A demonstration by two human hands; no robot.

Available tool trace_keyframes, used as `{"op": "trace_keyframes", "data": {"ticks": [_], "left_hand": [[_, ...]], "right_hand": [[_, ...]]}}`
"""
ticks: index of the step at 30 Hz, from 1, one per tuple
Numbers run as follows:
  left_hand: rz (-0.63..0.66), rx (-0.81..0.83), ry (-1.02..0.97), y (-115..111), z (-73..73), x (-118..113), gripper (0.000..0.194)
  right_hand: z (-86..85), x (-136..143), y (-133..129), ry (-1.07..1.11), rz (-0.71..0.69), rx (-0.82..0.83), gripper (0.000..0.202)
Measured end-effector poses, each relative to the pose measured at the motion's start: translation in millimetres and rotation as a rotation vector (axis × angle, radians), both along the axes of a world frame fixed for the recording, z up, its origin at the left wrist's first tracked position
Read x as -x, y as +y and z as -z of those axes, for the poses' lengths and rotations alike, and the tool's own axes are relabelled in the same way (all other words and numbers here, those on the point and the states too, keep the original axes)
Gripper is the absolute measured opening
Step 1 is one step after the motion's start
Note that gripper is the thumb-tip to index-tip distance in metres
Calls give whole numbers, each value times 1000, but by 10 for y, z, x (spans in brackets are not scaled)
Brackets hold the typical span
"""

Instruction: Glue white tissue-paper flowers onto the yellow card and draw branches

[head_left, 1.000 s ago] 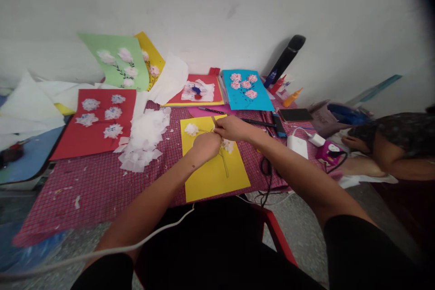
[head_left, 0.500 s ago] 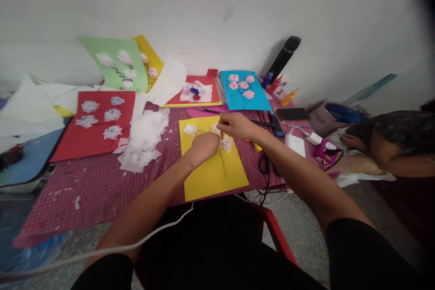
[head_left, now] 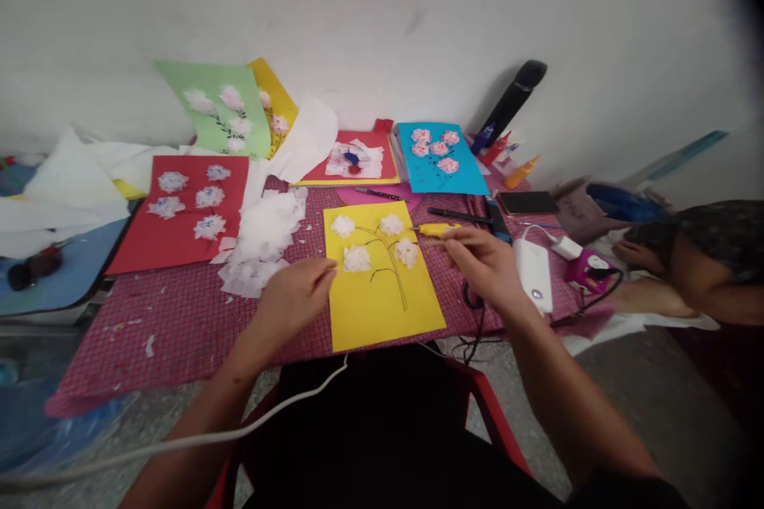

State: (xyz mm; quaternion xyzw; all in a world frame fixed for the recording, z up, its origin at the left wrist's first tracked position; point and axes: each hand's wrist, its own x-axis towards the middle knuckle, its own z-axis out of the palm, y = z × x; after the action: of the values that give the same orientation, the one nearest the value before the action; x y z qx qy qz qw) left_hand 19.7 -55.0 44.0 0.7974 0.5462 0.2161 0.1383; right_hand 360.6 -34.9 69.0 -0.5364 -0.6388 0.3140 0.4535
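On the table lies a yellow sheet of paper (head_left: 382, 310) with a pencil-drawn stem and branches. Several white tissue-paper flowers (head_left: 356, 258) sit on its upper part. At the sheet's left edge, my left hand (head_left: 295, 294) is closed in a pinch beside the lower left flower; anything between its fingertips is too small to make out. To the right of the sheet, my right hand (head_left: 486, 264) grips a yellow glue gun (head_left: 435, 230), whose narrow tip points left toward the flowers. Left of the sheet is a pile of white tissue pieces (head_left: 266, 231).
Finished flower pictures on red (head_left: 140, 231), green (head_left: 251, 95) and blue (head_left: 442, 167) paper stand or lie around. A black marker (head_left: 459, 215), a phone (head_left: 528, 203), a white power bank (head_left: 533, 274) and a purple plug adapter (head_left: 588, 269) are at right. Another person's arm (head_left: 686, 278) rests nearby.
My hands have parted from over the flowers: the left back to the sheet's left edge, the right to the right side, where it has taken hold of the glue gun. The view shifted slightly.
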Motion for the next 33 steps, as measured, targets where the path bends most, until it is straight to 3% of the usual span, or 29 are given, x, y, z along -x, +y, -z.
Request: {"op": "trace_keyframes", "data": {"ticks": [4,7,13,18,20,22,26,28,33], "left_hand": [[-347,-72,14,-281,339,717,31],[-435,-91,48,-371,404,930,31],[-352,-72,177,-281,320,772,32],[-328,-86,213,-120,321,664,25],[-333,-111,40,-92,303,672,26],[-392,-86,-253,-92,273,674,23],[-523,237,-942,-145,200,548,25],[-527,409,-1179,-178,162,418,32],[-511,568,-1319,-247,86,122,41]], "right_hand": [[339,161,-404,177,64,87,17],[453,505,-561,131,-44,89,13],[396,1248,-596,-37,-342,-147,12],[390,1417,-652,-6,-377,-131,12],[395,1384,-679,8,-339,-99,12],[393,1339,-694,49,-292,-62,12],[345,1309,-691,200,-242,-12,12],[304,1335,-685,233,-261,-29,13],[267,1404,-667,179,-310,-110,14]]}}
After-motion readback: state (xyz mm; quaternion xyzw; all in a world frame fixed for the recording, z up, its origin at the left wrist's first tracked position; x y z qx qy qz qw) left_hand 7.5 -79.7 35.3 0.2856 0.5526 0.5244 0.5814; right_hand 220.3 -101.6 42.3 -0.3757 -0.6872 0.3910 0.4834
